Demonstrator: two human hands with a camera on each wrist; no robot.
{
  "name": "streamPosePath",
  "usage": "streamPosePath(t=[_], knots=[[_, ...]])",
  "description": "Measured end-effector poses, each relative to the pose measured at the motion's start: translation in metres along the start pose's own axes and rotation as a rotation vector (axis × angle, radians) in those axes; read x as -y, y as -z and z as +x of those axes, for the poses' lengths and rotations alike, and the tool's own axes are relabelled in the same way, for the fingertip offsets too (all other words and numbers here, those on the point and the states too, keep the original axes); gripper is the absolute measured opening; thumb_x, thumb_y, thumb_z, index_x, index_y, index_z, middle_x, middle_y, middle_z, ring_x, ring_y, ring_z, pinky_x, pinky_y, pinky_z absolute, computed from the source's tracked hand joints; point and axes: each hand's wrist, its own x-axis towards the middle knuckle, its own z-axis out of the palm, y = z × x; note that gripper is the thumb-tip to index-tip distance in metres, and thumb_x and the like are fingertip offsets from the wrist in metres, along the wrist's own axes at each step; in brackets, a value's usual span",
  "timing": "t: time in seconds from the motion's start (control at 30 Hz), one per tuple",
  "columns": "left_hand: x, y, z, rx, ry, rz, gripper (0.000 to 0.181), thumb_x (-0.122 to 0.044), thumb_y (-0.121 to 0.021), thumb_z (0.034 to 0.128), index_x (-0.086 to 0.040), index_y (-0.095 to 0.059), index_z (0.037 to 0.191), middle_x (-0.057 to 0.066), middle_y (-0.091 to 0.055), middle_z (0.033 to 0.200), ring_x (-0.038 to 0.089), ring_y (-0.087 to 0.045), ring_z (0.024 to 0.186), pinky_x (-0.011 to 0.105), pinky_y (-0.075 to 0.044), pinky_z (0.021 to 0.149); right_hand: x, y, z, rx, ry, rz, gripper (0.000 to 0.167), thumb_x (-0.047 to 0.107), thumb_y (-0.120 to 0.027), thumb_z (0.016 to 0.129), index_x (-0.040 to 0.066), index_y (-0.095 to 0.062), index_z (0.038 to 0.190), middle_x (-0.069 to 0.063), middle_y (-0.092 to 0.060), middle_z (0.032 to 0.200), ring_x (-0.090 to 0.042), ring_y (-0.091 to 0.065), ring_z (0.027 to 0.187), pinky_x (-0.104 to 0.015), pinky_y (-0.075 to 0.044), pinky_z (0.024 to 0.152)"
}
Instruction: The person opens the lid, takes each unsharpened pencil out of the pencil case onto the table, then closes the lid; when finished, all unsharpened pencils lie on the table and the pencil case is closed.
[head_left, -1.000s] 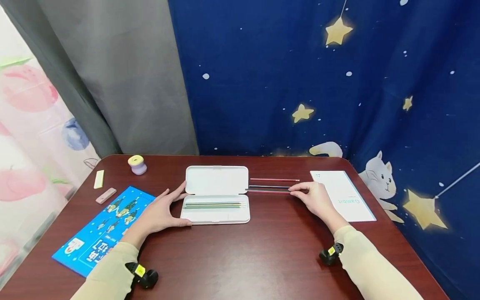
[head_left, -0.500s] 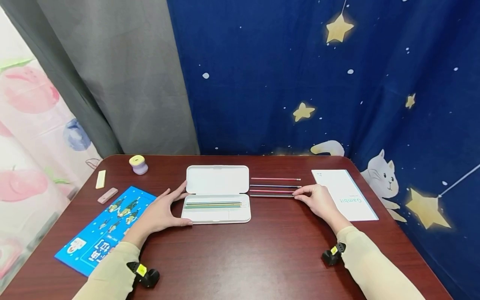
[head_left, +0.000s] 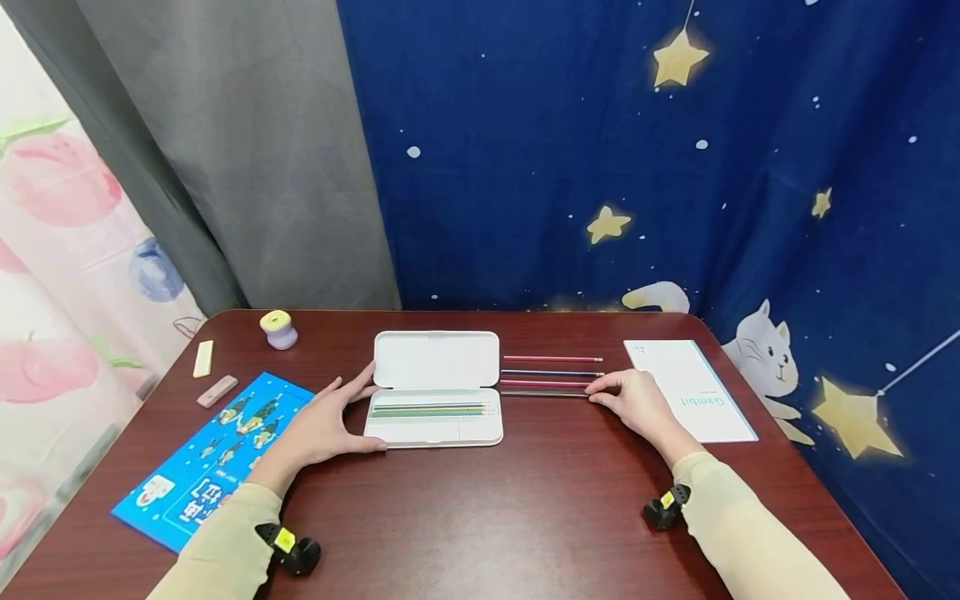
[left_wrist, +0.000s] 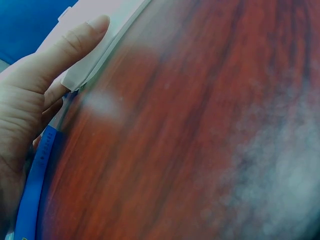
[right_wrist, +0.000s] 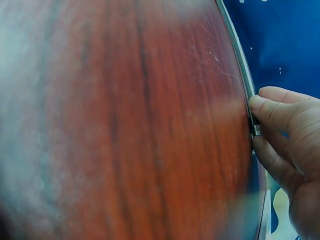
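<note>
A white pencil case [head_left: 435, 360] lies with its lid raised back, several pencils [head_left: 427, 410] in its lower tray. My left hand [head_left: 322, 425] holds the case's left end, thumb along the near corner and fingers at the far side; the left wrist view shows the thumb on the case's edge. To the right of the case my right hand [head_left: 633, 404] pinches the right end of a dark pencil [head_left: 543, 395] between thumb and fingers. Beyond it, roughly parallel, lie a red pencil [head_left: 542, 384], a dark blue pencil [head_left: 551, 373] and another red pencil [head_left: 551, 359].
A blue booklet [head_left: 202, 475] lies partly under the left forearm. Farther left are a pink eraser [head_left: 217, 391], a pale yellow bar [head_left: 203, 358] and a lilac pot with yellow top [head_left: 278, 330]. A white booklet [head_left: 693, 392] lies beyond the right hand. Curtains hang behind the table.
My right hand has moved slightly right, bringing the dark pencil from over the other pencils to the near side of the row. The left hand stays on the case.
</note>
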Motion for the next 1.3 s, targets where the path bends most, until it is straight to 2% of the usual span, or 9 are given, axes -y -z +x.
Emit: streamPosePath(t=[0.17, 0.4, 0.6, 0.7, 0.77, 0.9, 1.07, 1.2, 1.3], knots=[[-0.002, 0.001, -0.001, -0.002, 0.017, 0.001, 0.127, -0.072, -0.085, 0.0711, -0.03, -0.016, 0.169, -0.004, -0.059, 0.151, 0.05, -0.02, 0.154, 0.072, -0.019, 0.12, -0.001, -0.001, 0.0, -0.001, 0.003, -0.009, 0.01, 0.013, -0.086, 0.087, 0.021, -0.086, 0.092, 0.003, -0.08, 0.094, -0.022, -0.075, 0.096, -0.05, -0.059, 0.091], [-0.002, 0.0, -0.002, 0.0, 0.03, 0.002, 0.127, -0.073, -0.084, 0.0708, -0.03, -0.017, 0.169, -0.004, -0.058, 0.152, 0.049, -0.02, 0.155, 0.072, -0.02, 0.12, -0.001, -0.002, -0.001, 0.008, 0.0, -0.002, 0.01, 0.015, -0.085, 0.088, 0.021, -0.086, 0.096, 0.003, -0.08, 0.096, -0.023, -0.075, 0.097, -0.051, -0.058, 0.093], [-0.003, 0.0, -0.002, 0.0, 0.017, -0.003, 0.126, -0.072, -0.084, 0.0717, -0.029, -0.017, 0.169, -0.004, -0.059, 0.151, 0.049, -0.02, 0.155, 0.071, -0.019, 0.12, 0.005, -0.001, -0.005, -0.049, -0.006, 0.041, 0.016, 0.023, -0.086, 0.089, 0.021, -0.085, 0.104, 0.002, -0.08, 0.1, -0.02, -0.074, 0.098, -0.046, -0.059, 0.089], [-0.003, 0.001, -0.001, 0.001, 0.016, -0.003, 0.126, -0.073, -0.084, 0.0711, -0.029, -0.017, 0.169, -0.005, -0.059, 0.151, 0.046, -0.021, 0.155, 0.069, -0.017, 0.122, 0.015, 0.002, -0.005, -0.087, -0.008, 0.083, 0.024, 0.029, -0.087, 0.088, 0.02, -0.084, 0.11, 0.002, -0.08, 0.105, -0.019, -0.074, 0.1, -0.045, -0.059, 0.086], [-0.003, 0.001, -0.001, 0.0, 0.018, -0.001, 0.127, -0.073, -0.084, 0.0707, -0.029, -0.017, 0.169, -0.005, -0.059, 0.151, 0.045, -0.022, 0.156, 0.068, -0.017, 0.123, 0.024, 0.003, -0.003, -0.095, -0.007, 0.124, 0.032, 0.033, -0.087, 0.087, 0.019, -0.083, 0.115, 0.002, -0.079, 0.11, -0.019, -0.073, 0.106, -0.044, -0.06, 0.089], [-0.002, 0.0, -0.002, -0.004, 0.016, -0.006, 0.127, -0.072, -0.085, 0.0709, -0.028, -0.018, 0.169, -0.004, -0.059, 0.15, 0.046, -0.022, 0.155, 0.069, -0.018, 0.122, 0.045, 0.001, 0.002, -0.063, 0.005, 0.235, 0.042, 0.036, -0.088, 0.086, 0.018, -0.08, 0.123, 0.004, -0.078, 0.118, -0.018, -0.073, 0.113, -0.038, -0.061, 0.092], [-0.001, -0.001, -0.003, -0.002, 0.019, -0.003, 0.126, -0.071, -0.085, 0.0713, -0.028, -0.018, 0.169, -0.003, -0.059, 0.151, 0.048, -0.021, 0.155, 0.07, -0.019, 0.121, 0.07, -0.012, 0.011, -0.029, 0.039, 0.324, 0.039, 0.026, -0.09, 0.085, 0.017, -0.081, 0.121, 0.002, -0.078, 0.115, -0.018, -0.075, 0.107, -0.029, -0.062, 0.084], [-0.001, 0.0, -0.002, 0.0, 0.024, 0.001, 0.126, -0.072, -0.084, 0.0712, -0.03, -0.016, 0.169, -0.003, -0.059, 0.151, 0.048, -0.02, 0.155, 0.071, -0.019, 0.12, 0.086, -0.028, 0.017, -0.007, 0.079, 0.318, 0.034, 0.022, -0.09, 0.084, 0.018, -0.082, 0.117, 0.002, -0.079, 0.11, -0.016, -0.076, 0.103, -0.031, -0.062, 0.084], [-0.002, 0.001, -0.002, -0.002, 0.02, -0.002, 0.126, -0.071, -0.085, 0.0714, -0.03, -0.017, 0.169, -0.003, -0.059, 0.151, 0.048, -0.02, 0.155, 0.071, -0.019, 0.12, 0.098, -0.042, 0.02, 0.046, 0.101, 0.318, 0.033, 0.022, -0.089, 0.086, 0.017, -0.082, 0.117, 0.004, -0.08, 0.109, -0.013, -0.076, 0.103, -0.033, -0.062, 0.085]])
